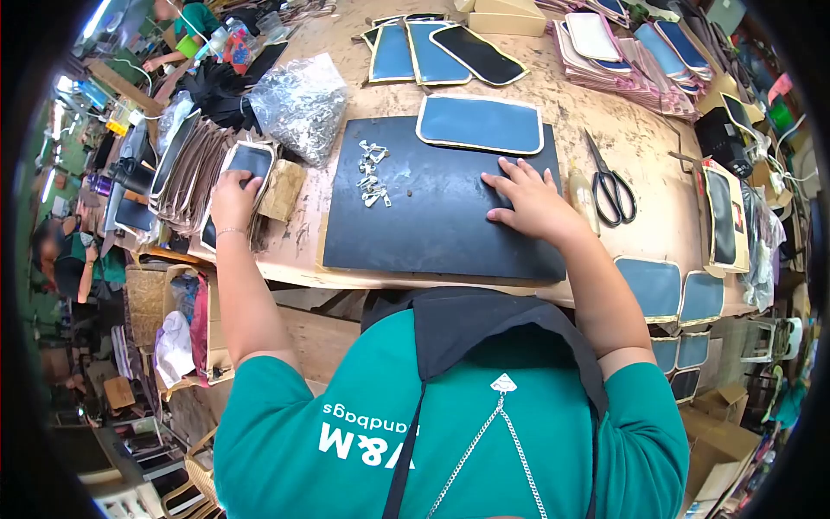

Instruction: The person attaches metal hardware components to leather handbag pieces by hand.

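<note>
Black board point(432, 233), likely heavy, stiff. Left of it, panel stack point(180, 177): sheets probably light, bendy; I'd take their edges. Blue panel point(480, 124) over board's far edge, likely slippery; I'd lift by its rim. Right hand point(529, 206) spread on board; left hand point(232, 201) curled at stack, can't tell if pinching. Metal pieces point(372, 180) on board's left: pinch singly.

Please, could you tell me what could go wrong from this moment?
The small metal pieces lie loose on the black board; a sweep of the right hand or a dragged panel might scatter them. The scissors lie uncovered to the right of that hand, so a sideways reach could knock them or meet a blade. The upright panels by the left hand might slip if pulled carelessly.
</note>
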Available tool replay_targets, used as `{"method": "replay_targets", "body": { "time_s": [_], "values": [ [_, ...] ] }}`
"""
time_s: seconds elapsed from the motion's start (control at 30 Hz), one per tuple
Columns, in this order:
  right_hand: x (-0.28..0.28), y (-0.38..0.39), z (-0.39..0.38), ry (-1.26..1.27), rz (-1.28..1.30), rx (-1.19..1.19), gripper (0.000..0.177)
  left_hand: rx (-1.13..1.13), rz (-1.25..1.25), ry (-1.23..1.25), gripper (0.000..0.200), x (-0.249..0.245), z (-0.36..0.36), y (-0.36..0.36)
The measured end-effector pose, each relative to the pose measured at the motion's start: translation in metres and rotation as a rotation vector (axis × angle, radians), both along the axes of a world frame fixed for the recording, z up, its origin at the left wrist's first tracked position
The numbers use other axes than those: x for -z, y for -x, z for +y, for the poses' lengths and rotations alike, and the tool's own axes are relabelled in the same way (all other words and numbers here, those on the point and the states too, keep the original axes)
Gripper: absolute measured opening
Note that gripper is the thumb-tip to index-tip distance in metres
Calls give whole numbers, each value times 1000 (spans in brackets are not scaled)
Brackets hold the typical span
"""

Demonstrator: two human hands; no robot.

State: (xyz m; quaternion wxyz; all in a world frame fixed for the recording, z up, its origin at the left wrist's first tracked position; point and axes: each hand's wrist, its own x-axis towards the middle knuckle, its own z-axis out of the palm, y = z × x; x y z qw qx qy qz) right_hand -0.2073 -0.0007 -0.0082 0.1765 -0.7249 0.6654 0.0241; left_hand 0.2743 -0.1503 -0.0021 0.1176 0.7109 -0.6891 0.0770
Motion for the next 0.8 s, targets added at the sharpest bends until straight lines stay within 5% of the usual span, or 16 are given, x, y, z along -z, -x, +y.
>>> {"method": "replay_targets", "body": {
  "time_s": [0.4, 0.43, 0.5, 0.53, 0.63, 0.8],
  "values": [
    [1, -2, 3, 20, -12, 14, 65, -79, 1, 149, 21, 16, 0, -3],
    [2, -1, 4, 25, -16, 14, 64, -69, 35, 119, 29, 21, -11, -22],
    [4, 3, 9, 76, -25, -19, 59, -102, -260, 539, 48, 31, -15, -33],
    [5, 5, 10, 102, -29, -37, 57, -177, -142, 376, 65, 41, -31, -56],
    [-20, 10, 7, -40, -622, -76, 48, -322, -93, 7, 51, 12, -20, -36],
    [-109, -27, 48, -2, -1309, -271, 47, -120, -173, 196, 30, -9, -18, -35]
  ]
}}
